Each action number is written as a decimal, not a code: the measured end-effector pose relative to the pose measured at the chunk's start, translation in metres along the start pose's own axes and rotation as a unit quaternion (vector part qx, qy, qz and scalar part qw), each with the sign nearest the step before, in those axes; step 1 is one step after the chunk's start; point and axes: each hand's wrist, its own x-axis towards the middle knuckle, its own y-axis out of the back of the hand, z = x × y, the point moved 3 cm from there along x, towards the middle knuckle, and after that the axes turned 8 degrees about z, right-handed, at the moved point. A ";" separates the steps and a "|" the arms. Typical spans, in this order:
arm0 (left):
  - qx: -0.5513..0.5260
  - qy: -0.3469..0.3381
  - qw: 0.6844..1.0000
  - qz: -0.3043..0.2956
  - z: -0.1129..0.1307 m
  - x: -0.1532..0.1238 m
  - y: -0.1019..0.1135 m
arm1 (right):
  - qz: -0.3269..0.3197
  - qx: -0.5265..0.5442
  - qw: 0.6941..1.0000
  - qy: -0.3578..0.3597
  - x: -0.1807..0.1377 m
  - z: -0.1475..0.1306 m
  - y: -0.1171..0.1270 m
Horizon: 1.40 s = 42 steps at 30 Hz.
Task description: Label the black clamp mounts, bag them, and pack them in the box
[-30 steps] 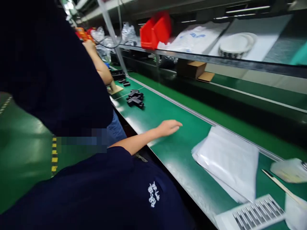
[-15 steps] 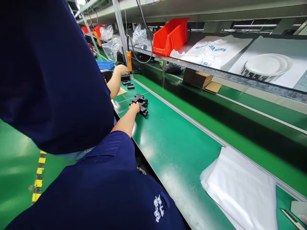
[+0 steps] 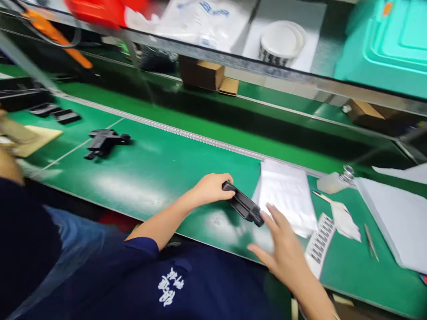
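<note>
My left hand (image 3: 215,189) grips one end of a long black plastic part (image 3: 245,206), holding it a little above the green bench. Just off the part's other end is my right hand (image 3: 283,242), fingers spread and thumb apart; whether a fingertip touches the part I cannot tell. Farther left on the bench lie more black plastic parts (image 3: 105,142) in a small cluster, blurred. To the right of the held part sits a stack of white plastic bags (image 3: 287,191).
A label sheet (image 3: 320,242), tweezers (image 3: 371,242), a clear bottle (image 3: 335,180) and white paper (image 3: 396,218) occupy the right side. Overhead, the shelf carries a red bin (image 3: 100,11), a tape roll (image 3: 282,42) and a teal crate (image 3: 383,49). A co-worker's arm (image 3: 10,166) shows at far left.
My left hand has lifted one black plastic part from the cluster and brought it right. My right hand has come into view. The camera has turned right.
</note>
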 end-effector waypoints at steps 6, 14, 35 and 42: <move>-0.127 -0.060 0.989 -0.036 0.031 0.000 -0.031 | 0.207 0.106 0.950 -0.208 -0.020 0.013 -0.006; -0.365 -0.009 0.931 0.034 -0.002 -0.022 -0.056 | 0.177 0.197 0.905 -0.333 -0.034 0.022 -0.019; -0.450 0.094 0.887 0.043 -0.011 -0.039 -0.062 | 0.139 0.042 0.972 -0.183 -0.025 0.026 -0.019; -0.473 0.012 0.881 0.024 0.002 -0.044 -0.060 | 0.150 0.253 0.910 -0.290 -0.043 0.040 -0.026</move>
